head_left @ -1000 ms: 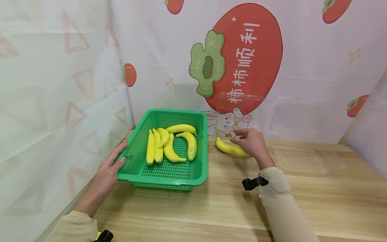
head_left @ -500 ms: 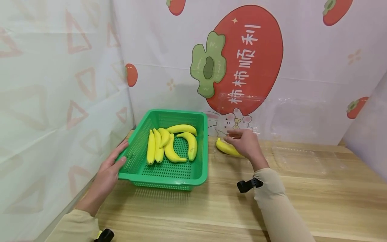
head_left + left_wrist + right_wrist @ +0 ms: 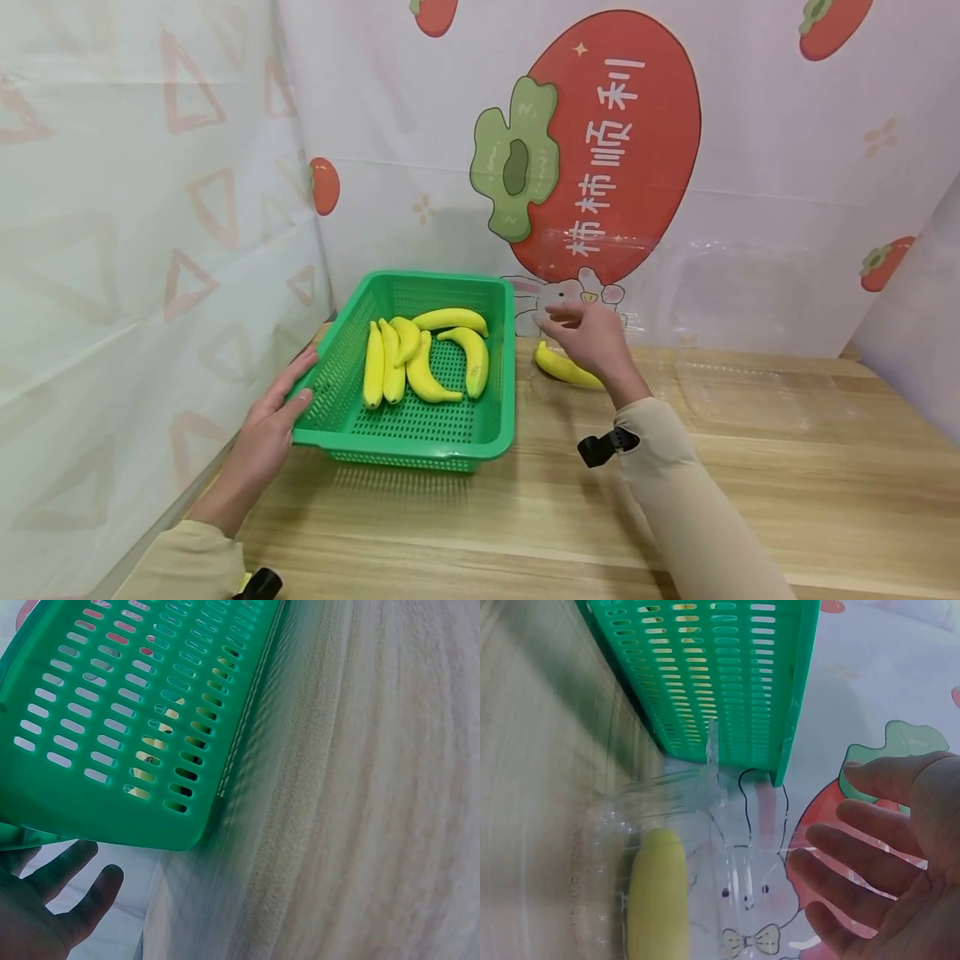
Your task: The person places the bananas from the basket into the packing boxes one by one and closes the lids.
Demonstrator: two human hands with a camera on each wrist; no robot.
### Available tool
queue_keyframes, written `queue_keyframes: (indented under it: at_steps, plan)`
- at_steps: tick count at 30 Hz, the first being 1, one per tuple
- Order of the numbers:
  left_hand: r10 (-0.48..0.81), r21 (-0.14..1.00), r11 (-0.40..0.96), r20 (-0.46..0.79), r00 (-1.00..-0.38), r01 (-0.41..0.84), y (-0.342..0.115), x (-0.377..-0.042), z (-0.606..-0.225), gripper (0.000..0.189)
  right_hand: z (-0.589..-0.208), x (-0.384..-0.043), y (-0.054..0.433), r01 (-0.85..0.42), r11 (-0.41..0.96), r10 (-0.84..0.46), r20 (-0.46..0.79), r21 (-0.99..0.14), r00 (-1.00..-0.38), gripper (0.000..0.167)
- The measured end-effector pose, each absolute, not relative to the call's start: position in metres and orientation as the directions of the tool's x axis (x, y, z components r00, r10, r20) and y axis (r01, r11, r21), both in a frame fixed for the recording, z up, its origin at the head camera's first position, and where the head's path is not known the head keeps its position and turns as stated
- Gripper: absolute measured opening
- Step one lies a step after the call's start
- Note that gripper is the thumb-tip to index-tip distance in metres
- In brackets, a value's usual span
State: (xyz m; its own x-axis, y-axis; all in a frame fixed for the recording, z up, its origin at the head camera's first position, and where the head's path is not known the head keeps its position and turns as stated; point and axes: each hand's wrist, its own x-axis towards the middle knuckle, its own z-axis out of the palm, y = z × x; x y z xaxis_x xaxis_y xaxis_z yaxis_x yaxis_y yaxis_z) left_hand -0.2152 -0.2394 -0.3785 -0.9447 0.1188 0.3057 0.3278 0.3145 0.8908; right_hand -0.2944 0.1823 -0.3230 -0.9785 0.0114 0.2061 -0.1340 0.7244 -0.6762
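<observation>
Your left grip (image 3: 272, 412) rests on the near-left rim of the green basket (image 3: 420, 451), fingers relaxed rather than clamped, as your right grip (image 3: 588, 333), fingers spread apart and holding nothing, hangs above a lone banana (image 3: 564, 367). That fruit lies in a clear plastic box (image 3: 604, 821) on the wooden bench (image 3: 450, 542), just beyond the basket's right wall.

Expect the banana to be light and fairly firm, its glossy skin a little slick; a gentle pinch across its thick middle should suit it better than the narrow stem end. The box, judging by its thin walls, would likely flex or slide if pressed, while the basket looks stiff and best held by its rim.

The count shows seven bananas: six bananas (image 3: 425, 379) in one basket, some overlapping at the left, and one in the box. A moulded clear tray (image 3: 750, 398) lies farther right; you cannot tell through such transparent plastic whether it joins the box.
</observation>
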Motion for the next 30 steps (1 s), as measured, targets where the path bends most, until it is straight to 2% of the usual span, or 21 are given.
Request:
queue_keyframes:
  at_steps: [12, 30]
  plan:
    - [0.113, 0.882, 0.330, 0.316, -0.942, 0.335, -0.242, -0.215, -0.381, 0.052, -0.303, -0.298, 0.157, -0.206, 0.724, -0.064, 0.233, -0.658, -0.970, 0.042]
    - [0.127, 0.885, 0.324, 0.310, -0.942, 0.335, -0.240, -0.216, -0.379, 0.053, -0.281, -0.307, 0.128, -0.262, 0.725, -0.106, 0.272, -0.637, -0.956, 0.039]
